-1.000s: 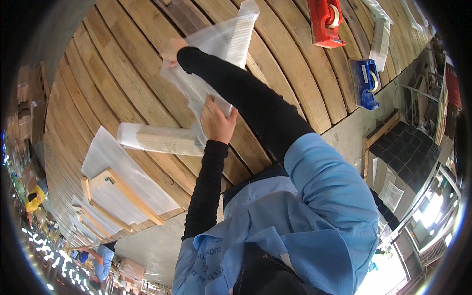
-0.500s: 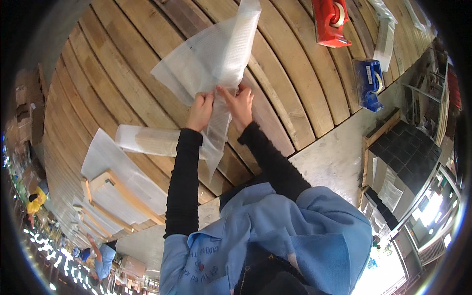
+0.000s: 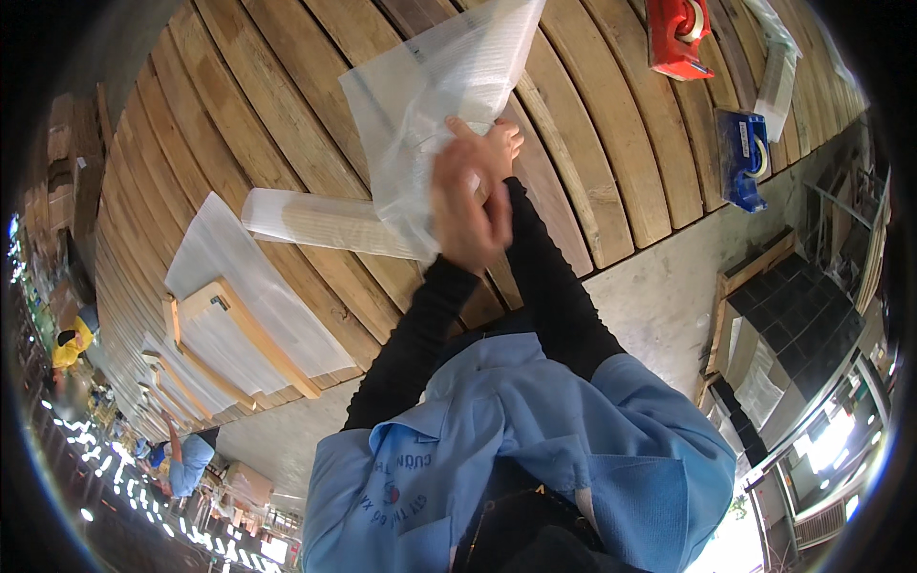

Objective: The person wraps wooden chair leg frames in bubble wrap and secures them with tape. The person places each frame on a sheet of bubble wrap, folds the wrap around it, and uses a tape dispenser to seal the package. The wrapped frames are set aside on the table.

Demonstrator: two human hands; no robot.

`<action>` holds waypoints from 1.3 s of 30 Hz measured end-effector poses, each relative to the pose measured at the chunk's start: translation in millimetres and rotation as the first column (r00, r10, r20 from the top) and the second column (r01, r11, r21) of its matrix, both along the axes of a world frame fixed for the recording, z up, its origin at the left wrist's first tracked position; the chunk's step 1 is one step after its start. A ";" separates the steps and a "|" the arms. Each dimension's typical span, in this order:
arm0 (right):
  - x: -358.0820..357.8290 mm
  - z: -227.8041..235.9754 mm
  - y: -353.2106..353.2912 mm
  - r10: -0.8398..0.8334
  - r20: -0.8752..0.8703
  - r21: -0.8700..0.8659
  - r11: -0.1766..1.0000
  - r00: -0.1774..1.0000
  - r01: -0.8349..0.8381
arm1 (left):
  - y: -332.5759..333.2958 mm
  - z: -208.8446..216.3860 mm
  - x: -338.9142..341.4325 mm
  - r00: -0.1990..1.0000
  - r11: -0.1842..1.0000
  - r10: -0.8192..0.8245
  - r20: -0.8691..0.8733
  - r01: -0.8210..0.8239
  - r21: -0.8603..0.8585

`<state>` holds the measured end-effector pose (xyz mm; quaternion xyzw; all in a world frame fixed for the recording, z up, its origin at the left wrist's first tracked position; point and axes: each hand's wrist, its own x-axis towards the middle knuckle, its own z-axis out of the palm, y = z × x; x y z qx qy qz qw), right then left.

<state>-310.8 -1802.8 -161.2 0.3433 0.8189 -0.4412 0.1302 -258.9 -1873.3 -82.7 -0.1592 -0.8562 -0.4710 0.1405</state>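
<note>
A translucent white foam wrapping sheet (image 3: pixel 406 91) lies on the slatted wooden table in front of me, its right side folded into a long narrow wrap. My right hand (image 3: pixel 499 145) grips the near part of this wrap, thumb on top and fingers curled at its right edge. Smeared by motion, my left hand (image 3: pixel 468 210) is in front of the right hand and partly covers it; its fingers cannot be made out clearly. A foam-wrapped flat piece (image 3: pixel 320 220) lies to the left, its right end by the sheet.
At the far right are a red tape dispenser (image 3: pixel 676 43), a blue tape dispenser (image 3: pixel 740 158) and another wrapped piece (image 3: pixel 778 91). Wooden frame parts (image 3: pixel 258 334) rest on a foam sheet (image 3: pixel 229 258) at left. Co-workers (image 3: pixel 191 463) are farther along the table.
My left hand has left the sheet's near left side and swung right, in front of my right hand. The right hand stays on the wrap. The whole view has shifted slightly.
</note>
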 end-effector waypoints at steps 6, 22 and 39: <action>-13.5 -34.5 19.2 -0.184 0.065 -0.186 0.963 0.981 0.193 | -2.4 -37.1 -12.6 0.942 0.958 -0.148 0.301 0.213 -0.194; 26.0 -26.8 5.3 -0.482 0.004 -0.532 0.741 0.876 0.410 | -19.3 -53.1 -92.0 0.755 0.933 -0.142 0.640 0.319 -0.169; 42.1 161.9 -37.1 -0.282 -0.531 -0.246 0.954 0.799 0.173 | -107.1 113.9 -118.3 0.762 0.698 -0.334 0.554 0.595 -0.398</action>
